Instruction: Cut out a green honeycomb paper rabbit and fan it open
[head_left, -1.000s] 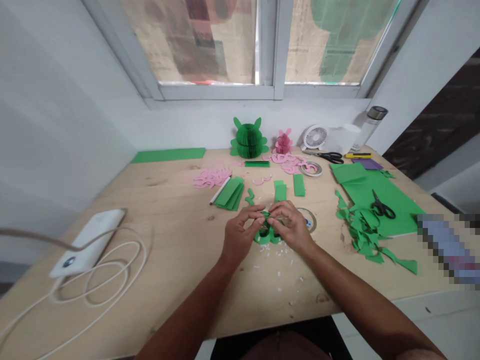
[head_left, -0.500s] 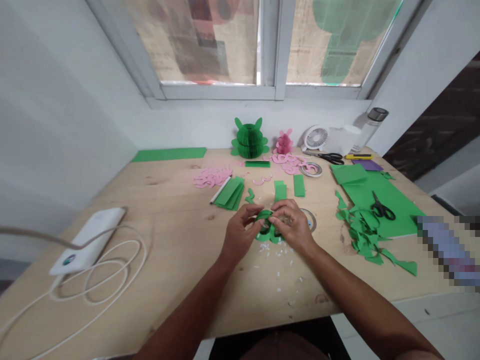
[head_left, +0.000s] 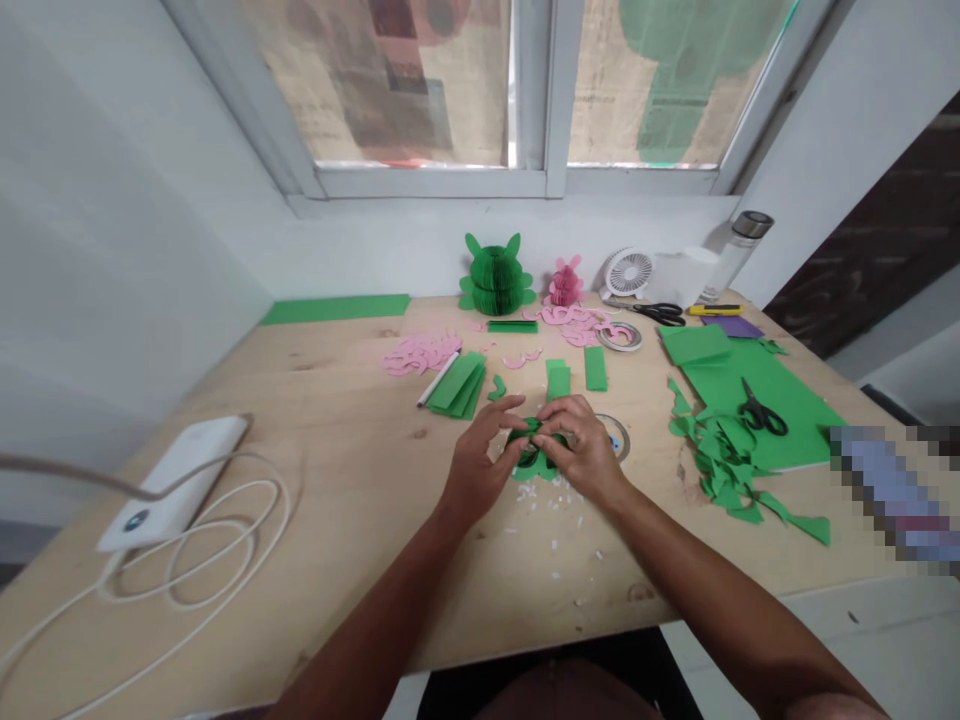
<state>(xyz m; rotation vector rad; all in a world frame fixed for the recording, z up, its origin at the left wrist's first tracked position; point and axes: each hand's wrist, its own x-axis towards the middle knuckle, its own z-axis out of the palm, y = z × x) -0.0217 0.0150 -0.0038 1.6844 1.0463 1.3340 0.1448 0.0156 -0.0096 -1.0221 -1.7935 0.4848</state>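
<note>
Between my hands, at the middle of the table, is a green paper cutout (head_left: 534,470) with a scalloped lower edge, partly hidden by my fingers. My left hand (head_left: 482,455) grips its left side with the thumb, while the index finger is raised and partly extended. My right hand (head_left: 581,440) pinches its top right part between thumb and fingertips. A roll of tape (head_left: 619,440) lies just beyond the right hand. Folded green paper strips (head_left: 558,380) are beyond my fingertips, and white paper bits (head_left: 555,520) are scattered below.
A green paper figure (head_left: 495,285) and a smaller pink one (head_left: 564,285) stand by the wall. Scissors (head_left: 763,412), green scraps (head_left: 724,460) and green sheets (head_left: 795,400) lie on the right. On the left are a white power bank (head_left: 176,480) and a looped cable (head_left: 285,510).
The green paper has tilted flatter between my fingers, and its upper curved edge shows less. My left index finger has lifted slightly. The view has shifted a little.
</note>
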